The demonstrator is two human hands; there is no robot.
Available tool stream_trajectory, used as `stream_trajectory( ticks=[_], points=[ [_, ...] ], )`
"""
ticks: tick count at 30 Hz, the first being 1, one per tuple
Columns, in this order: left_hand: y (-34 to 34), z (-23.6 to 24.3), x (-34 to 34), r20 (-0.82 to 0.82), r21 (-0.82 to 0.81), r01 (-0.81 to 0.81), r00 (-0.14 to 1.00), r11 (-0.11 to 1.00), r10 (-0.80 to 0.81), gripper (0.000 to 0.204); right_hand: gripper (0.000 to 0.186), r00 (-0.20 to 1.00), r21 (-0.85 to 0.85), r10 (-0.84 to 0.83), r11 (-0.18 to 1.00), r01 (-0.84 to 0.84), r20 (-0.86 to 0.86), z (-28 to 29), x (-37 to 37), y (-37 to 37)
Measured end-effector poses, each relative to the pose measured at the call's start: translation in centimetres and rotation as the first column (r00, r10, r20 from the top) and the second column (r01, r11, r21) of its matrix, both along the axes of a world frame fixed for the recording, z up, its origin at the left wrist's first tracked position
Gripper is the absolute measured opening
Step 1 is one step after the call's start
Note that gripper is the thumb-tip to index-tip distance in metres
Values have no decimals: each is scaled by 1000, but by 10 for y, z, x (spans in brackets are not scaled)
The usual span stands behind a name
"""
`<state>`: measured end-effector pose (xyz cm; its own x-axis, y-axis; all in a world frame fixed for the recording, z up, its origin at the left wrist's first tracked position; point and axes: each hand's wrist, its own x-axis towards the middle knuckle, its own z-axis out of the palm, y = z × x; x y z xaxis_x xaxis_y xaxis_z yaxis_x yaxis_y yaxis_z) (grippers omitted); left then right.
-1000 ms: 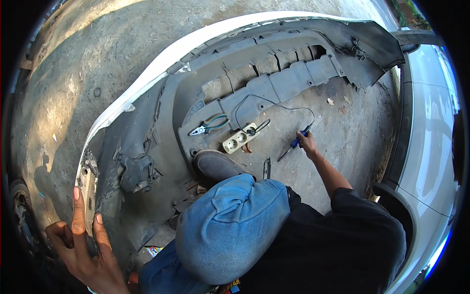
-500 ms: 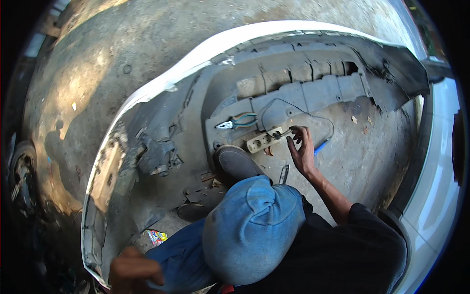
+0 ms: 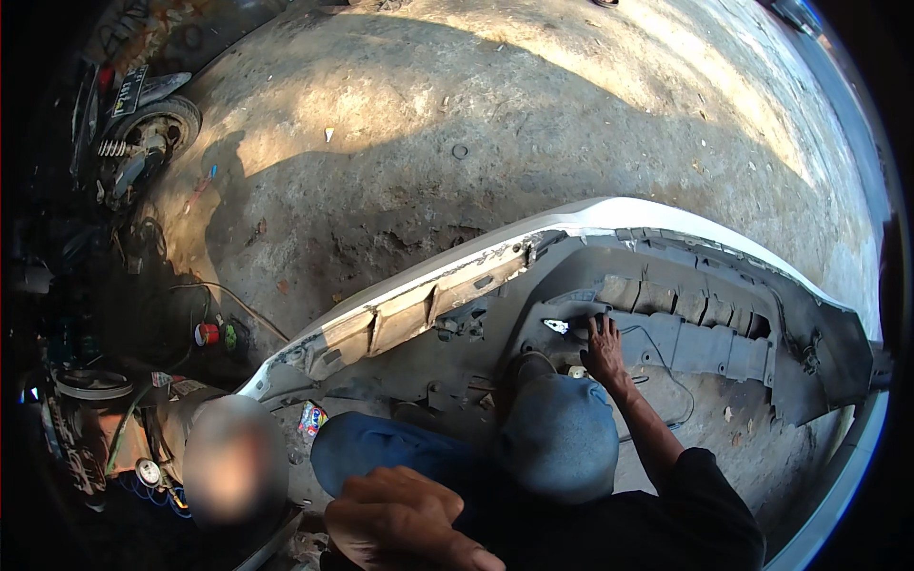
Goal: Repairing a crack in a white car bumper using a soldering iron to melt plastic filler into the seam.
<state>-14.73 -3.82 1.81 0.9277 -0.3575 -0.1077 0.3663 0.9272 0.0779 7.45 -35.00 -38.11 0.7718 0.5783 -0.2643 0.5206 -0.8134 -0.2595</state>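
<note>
My right hand [image 3: 603,350] reaches out over the pliers [image 3: 555,326], fingers stretched and slightly apart on the handle end. The handles are mostly hidden beneath it; the metal jaws show to its left. These pliers lie on the inner panel of a white car bumper [image 3: 657,215], whose hollow side faces me. Just below this hand, a pale power strip [image 3: 577,371] shows only a small end behind my knee. Its thin black cable [image 3: 684,385] loops to the right. Close up at the bottom, my left hand [image 3: 400,514] is curled closed; whatever its fingers hold is hidden.
At lower left is another person [image 3: 233,462] with a blurred head, beside a compressor-like machine with a gauge [image 3: 148,471]. A motorcycle wheel [image 3: 157,128] stands at upper left. A colourful packet [image 3: 311,417] lies by my left leg. A light car panel [image 3: 843,457] edges the right.
My right hand has moved from the power strip's plug to the pliers. My left hand has shifted right and nearer. The view has swung left and up, bringing another person into sight.
</note>
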Motion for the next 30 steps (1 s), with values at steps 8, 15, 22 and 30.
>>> stream_trajectory(
  ticks=[8, 15, 22, 30],
  points=[
    [-16, -38, -2, 279, -7, -69, 958, 998, 68, 56, 73, 990, -180, 97, 981, -76, 107, -82, 37, -15],
    [-16, -13, 51, 114, 787, -270, 947, 555, 299, 21, 41, 931, 84, -249, 956, 280, -265, 38, -55, -92],
    [-26, -26, 74, 87, 936, -150, 975, 319, 203, 42, 27, 696, 551, -475, 427, 717, -538, 212, 15, -34],
    [-22, -31, 84, 175, 939, -216, 970, 267, 172, 41, 51, 1000, 595, -4, 804, -5, 13, 405, 39, 25]
  ],
)
